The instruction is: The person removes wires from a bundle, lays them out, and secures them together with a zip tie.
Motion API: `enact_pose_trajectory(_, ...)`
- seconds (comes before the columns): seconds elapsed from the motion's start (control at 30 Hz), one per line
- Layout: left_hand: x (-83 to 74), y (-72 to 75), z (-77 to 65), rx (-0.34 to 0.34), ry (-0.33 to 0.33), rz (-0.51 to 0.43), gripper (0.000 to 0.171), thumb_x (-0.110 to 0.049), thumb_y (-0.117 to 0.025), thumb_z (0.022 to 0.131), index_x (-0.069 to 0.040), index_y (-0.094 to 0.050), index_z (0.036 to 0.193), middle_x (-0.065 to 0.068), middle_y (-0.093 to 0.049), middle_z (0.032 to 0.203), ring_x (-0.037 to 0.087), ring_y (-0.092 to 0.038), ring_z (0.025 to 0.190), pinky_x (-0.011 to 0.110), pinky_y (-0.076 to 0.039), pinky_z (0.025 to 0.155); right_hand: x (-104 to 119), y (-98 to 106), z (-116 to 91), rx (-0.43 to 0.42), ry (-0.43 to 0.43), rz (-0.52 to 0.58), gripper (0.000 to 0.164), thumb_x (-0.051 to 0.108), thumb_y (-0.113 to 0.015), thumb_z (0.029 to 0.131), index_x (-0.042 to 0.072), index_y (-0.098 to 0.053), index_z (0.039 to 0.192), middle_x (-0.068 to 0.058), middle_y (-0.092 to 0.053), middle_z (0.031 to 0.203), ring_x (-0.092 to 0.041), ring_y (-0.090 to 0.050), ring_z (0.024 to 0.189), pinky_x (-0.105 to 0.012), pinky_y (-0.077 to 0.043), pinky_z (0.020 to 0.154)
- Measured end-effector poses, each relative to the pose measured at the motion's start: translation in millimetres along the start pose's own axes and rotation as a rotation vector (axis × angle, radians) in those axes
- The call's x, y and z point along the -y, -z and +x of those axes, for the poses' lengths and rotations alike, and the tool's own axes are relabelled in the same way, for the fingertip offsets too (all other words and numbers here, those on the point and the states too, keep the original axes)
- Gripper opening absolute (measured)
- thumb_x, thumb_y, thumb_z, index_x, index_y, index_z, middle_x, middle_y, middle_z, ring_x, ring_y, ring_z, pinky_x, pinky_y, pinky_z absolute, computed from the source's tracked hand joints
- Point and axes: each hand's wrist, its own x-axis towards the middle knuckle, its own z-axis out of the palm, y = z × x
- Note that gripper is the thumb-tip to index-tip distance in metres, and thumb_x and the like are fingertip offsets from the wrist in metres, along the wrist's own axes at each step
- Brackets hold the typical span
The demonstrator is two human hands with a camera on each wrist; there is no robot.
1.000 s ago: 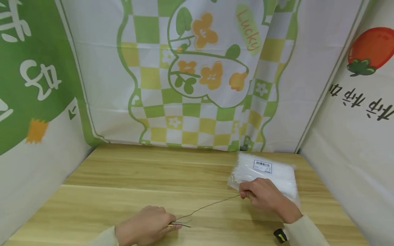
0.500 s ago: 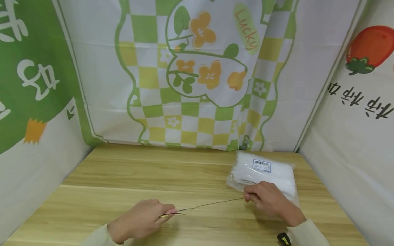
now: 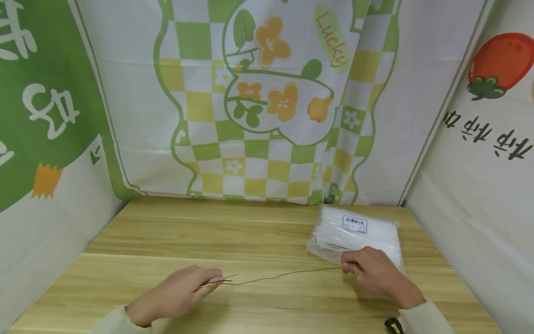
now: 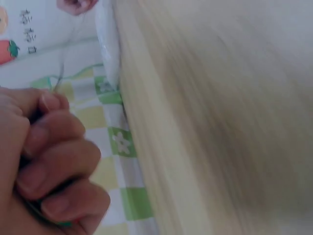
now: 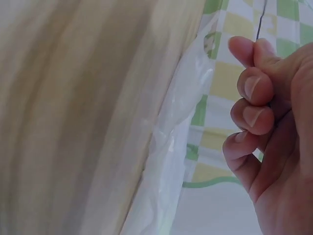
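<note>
A thin dark wire (image 3: 277, 276) stretches between both hands above the table, slightly wavy along its length. My left hand (image 3: 177, 290) grips a small bunch of thin wires, with dark, yellow and green ends poking out by the thumb; in the left wrist view the left fingers (image 4: 63, 156) curl tightly round it. At the other end my right hand (image 3: 371, 271) pinches the wire between thumb and forefinger. In the right wrist view the wire (image 5: 261, 22) rises from the pinching fingertips (image 5: 244, 49), while the other fingers are curled.
Behind the right hand lies a clear plastic bag of white strips (image 3: 359, 232) with a barcode label. A black and yellow object (image 3: 393, 325) sits by the right sleeve on the wooden table (image 3: 208, 232). Printed cloth hangings (image 3: 258, 153) enclose the back and sides.
My left hand has moved left and up, and my right hand slightly right. The length of wire between them has grown longer and flatter.
</note>
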Motion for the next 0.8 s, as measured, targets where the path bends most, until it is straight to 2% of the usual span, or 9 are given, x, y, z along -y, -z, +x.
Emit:
enact_pose_trajectory(0.1, 4.9, -0.9, -0.9, 0.006, -0.039, 0.016, 0.035, -0.031, -0.049, 0.113, -0.022, -0.046, 0.079, -0.021, -0.030, 0.068, -0.008, -0.025, 0.058, 0.017, -0.030, 0.055, -1.7, -2.4, 0.5, 0.013, -0.011, 0.018, 0.036, -0.001, -0.064, 0.092, 0.031, -0.060, 0.076, 0.019, -0.061, 0.072, 0.005, -0.040, 0.063, -0.021, -0.034, 0.055)
enact_pose_trajectory(0.17, 5.1, -2.5, 1.3, -0.003, -0.048, 0.070, 0.034, -0.033, -0.051, 0.112, -0.023, -0.049, 0.079, -0.023, -0.035, 0.067, -0.009, -0.027, 0.057, 0.016, -0.030, 0.054, -0.6, -4.7, 3.2, 0.029, 0.015, 0.033, 0.036, -0.002, -0.063, 0.092, 0.031, -0.061, 0.077, 0.019, -0.062, 0.073, 0.005, -0.041, 0.064, -0.021, -0.036, 0.056)
enact_pose_trajectory(0.3, 1.7, -5.2, 5.5, -0.013, -0.022, 0.164, 0.032, -0.034, -0.057, 0.110, -0.028, -0.054, 0.079, -0.024, -0.040, 0.066, -0.008, -0.031, 0.057, 0.017, -0.032, 0.053, 7.4, -3.8, 6.6, 0.086, 0.020, 0.067, 0.034, 0.000, -0.063, 0.095, 0.030, -0.063, 0.078, 0.018, -0.062, 0.072, 0.006, -0.042, 0.064, -0.021, -0.038, 0.058)
enact_pose_trajectory(0.43, 3.9, -3.9, 2.2, -0.033, -0.010, 0.190, 0.031, -0.029, -0.060, 0.108, -0.028, -0.052, 0.079, -0.023, -0.034, 0.066, -0.008, -0.028, 0.058, 0.017, -0.028, 0.053, 13.2, 0.1, 5.2, 0.113, 0.002, 0.102, 0.030, 0.004, -0.065, 0.099, 0.028, -0.064, 0.080, 0.019, -0.059, 0.071, 0.006, -0.040, 0.062, -0.020, -0.038, 0.057)
enact_pose_trajectory(0.63, 16.1, 2.6, -6.1, -0.101, -0.037, 0.221, 0.034, -0.028, -0.065, 0.105, -0.031, -0.051, 0.075, -0.025, -0.031, 0.068, -0.010, -0.030, 0.061, 0.016, -0.028, 0.053, 14.7, 5.3, 1.0, 0.092, -0.029, 0.158, 0.020, 0.022, -0.071, 0.101, 0.026, -0.069, 0.082, 0.022, -0.046, 0.064, 0.008, -0.034, 0.057, -0.019, -0.033, 0.053)
enact_pose_trajectory(0.8, 25.5, 4.6, -12.6, -0.211, -0.139, 0.345, 0.041, -0.020, -0.074, 0.095, -0.029, -0.044, 0.068, -0.023, -0.027, 0.065, -0.013, -0.025, 0.062, 0.010, -0.021, 0.053, 11.7, 6.3, -2.2, 0.075, 0.003, 0.170, 0.020, 0.026, -0.073, 0.099, 0.025, -0.068, 0.080, 0.023, -0.045, 0.058, 0.011, -0.034, 0.053, -0.018, -0.033, 0.050)
